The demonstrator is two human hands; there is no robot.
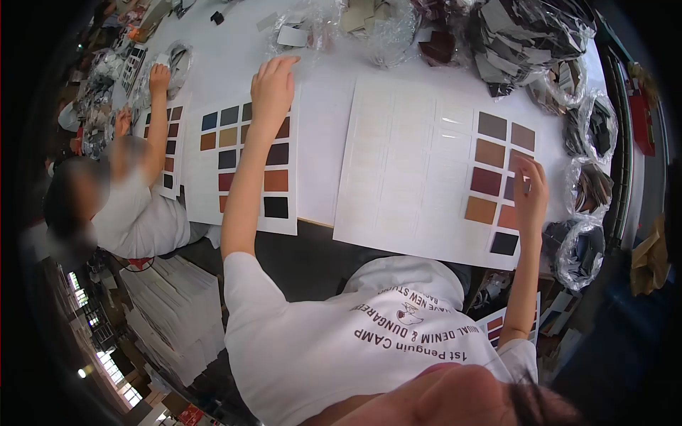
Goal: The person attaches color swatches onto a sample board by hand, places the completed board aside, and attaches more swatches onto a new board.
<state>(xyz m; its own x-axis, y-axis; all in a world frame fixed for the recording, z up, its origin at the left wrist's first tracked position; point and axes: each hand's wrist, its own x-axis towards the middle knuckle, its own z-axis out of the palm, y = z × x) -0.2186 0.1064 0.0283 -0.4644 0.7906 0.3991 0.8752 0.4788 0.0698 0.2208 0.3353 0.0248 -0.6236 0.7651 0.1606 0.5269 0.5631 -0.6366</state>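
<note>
Swatches [485, 181] of brown, maroon, grey and near-black sit in two columns on the large card [355, 199], which lies right in front of you on the white surface [320, 163]. Faint pale frames run across the rest of it. Your right hand [533, 192] is over the outer column, its thumb and fingers bent towards the middle rows. The step in hand looks like close fingertip work on that column. That grip is partly closed, with a small gap showing between the digits; you can't tell from here whether it has hold of a swatch or just touches one.

Your left hand [273, 85] reaches forward over the smaller card [202, 167], its fingers loosely stretched out close to a plastic bag [316, 42] of cut pieces. How far that grip is open, and whether it holds anything, you can't tell. Your forearm crosses some of the colours below it.

Work at the outer column seems to call for light fingertips, each piece kept square with its neighbours, and a sleeve held off the card. To your left, a co-worker [135, 234] reaches over another card, well apart from your right hand
</note>
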